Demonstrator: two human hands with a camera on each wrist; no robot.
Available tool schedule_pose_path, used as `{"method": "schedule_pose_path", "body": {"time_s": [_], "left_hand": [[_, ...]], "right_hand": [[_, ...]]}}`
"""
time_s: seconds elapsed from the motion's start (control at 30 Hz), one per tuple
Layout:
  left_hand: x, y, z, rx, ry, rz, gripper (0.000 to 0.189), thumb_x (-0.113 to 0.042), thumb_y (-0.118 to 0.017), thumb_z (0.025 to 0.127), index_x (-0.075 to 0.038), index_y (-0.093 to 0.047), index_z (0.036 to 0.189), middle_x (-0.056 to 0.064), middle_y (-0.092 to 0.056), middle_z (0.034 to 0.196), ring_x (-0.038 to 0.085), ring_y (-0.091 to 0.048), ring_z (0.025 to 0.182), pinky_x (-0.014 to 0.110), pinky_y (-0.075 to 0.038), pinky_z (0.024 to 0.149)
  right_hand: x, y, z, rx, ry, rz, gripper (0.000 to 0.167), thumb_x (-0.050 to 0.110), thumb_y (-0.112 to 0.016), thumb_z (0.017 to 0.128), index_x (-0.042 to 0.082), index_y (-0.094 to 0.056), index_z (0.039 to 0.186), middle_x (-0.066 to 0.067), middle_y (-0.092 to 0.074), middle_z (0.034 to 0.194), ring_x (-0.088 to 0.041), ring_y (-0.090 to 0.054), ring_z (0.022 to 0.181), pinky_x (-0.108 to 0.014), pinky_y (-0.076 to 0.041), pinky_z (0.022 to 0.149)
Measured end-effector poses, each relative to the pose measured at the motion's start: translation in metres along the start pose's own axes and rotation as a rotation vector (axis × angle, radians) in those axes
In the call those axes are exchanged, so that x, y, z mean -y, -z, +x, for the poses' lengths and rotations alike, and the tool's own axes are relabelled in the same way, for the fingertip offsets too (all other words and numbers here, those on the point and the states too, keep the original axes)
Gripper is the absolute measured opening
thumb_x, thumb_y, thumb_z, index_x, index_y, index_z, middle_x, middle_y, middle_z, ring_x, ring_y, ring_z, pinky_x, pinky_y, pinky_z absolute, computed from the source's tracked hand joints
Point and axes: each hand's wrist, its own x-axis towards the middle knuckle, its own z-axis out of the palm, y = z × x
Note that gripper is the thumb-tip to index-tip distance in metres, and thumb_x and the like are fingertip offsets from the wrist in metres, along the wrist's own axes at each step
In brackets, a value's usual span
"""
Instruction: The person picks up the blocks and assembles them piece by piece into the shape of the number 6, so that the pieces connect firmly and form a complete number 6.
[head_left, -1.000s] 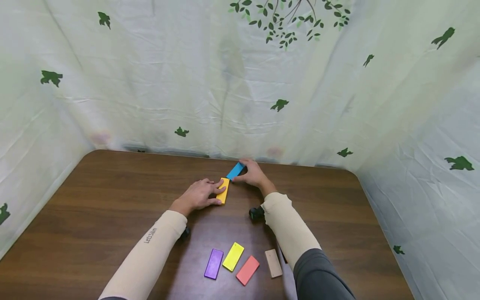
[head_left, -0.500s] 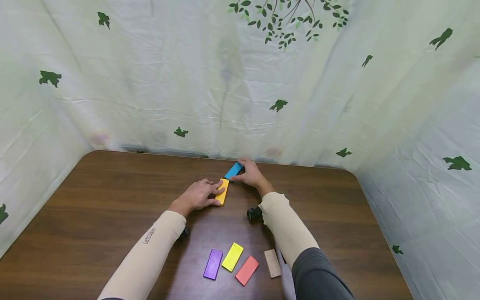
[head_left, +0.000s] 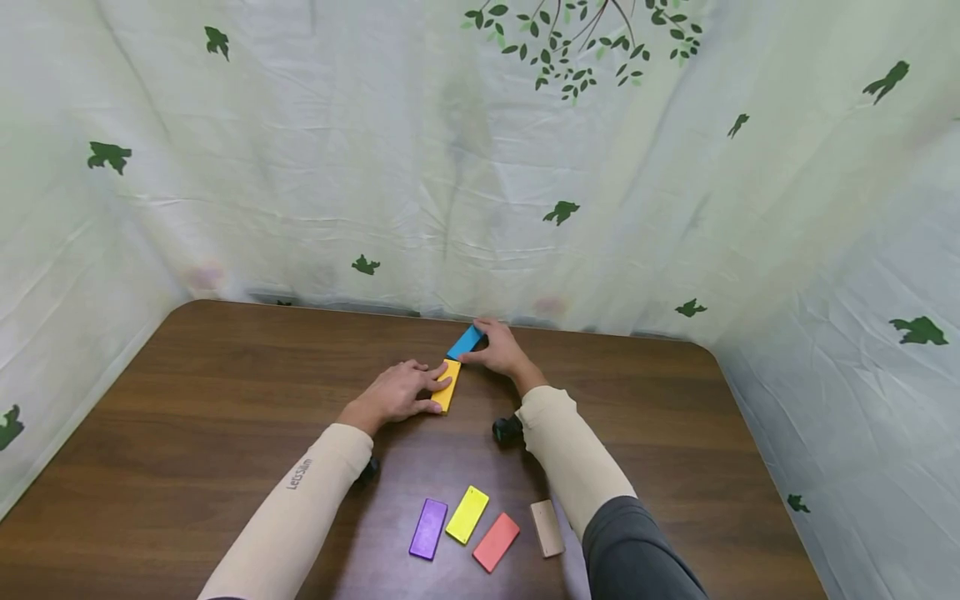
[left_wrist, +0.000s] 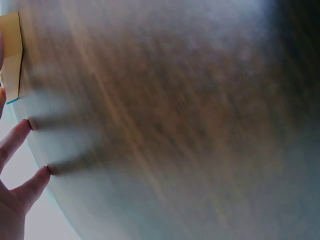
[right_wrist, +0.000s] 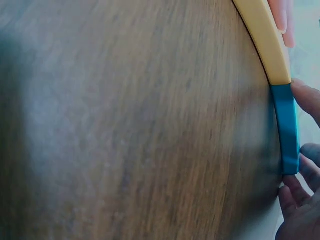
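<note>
Blue block: lying on the tabletop at the far end of the amber block, angled a little to the right of its line; in the right wrist view the two ends seem to meet, though a hairline gap cannot be ruled out.
Amber block: the landmark here, lying lengthwise away from the person.
Right hand: beyond the amber block and to its right, gripping the blue block, thumb by the joint and fingers at the opposite end.
Left hand: left of the amber block, fingers extended over its top, thumb by its near end; it seems to steady more than clasp.
Step in hand: apparently setting the blue block end to end with the amber block.
Next move: probably calls for a light release by the right hand, so that the joint is not nudged apart.
Loose blocks: all on the near side of the amber block, well apart from it; purple block slightly left, yellow block slightly right, coral block farther right, beige block rightmost.
Curtain: behind the amber block, past the tabletop's far edge.
</note>
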Motion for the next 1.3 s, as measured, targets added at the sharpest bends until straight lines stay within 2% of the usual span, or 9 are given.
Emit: {"method": "schedule_pose_path", "body": {"time_s": [1.0, 1.3], "left_hand": [[-0.004, 0.001, -0.002, 0.004, 0.019, 0.013, 0.056, -0.041, -0.065, 0.09, -0.016, -0.052, 0.139, 0.004, -0.038, 0.152, 0.036, -0.042, 0.131, 0.056, -0.035, 0.103], [-0.004, 0.003, -0.003, 0.008, 0.02, 0.013, 0.056, -0.041, -0.065, 0.089, -0.017, -0.053, 0.139, 0.004, -0.038, 0.152, 0.036, -0.042, 0.131, 0.055, -0.036, 0.102]], "right_hand": [[0.001, 0.0, 0.001, 0.003, 0.0, 0.018, 0.081, 0.035, -0.075, 0.084, 0.007, -0.036, 0.149, -0.012, -0.032, 0.154, -0.033, -0.024, 0.142, -0.047, -0.025, 0.113], [-0.005, 0.009, -0.008, -0.007, 0.05, 0.085, 0.074, 0.036, -0.074, 0.085, 0.01, -0.042, 0.147, -0.011, -0.038, 0.151, -0.03, -0.03, 0.14, -0.047, -0.026, 0.112]]}}
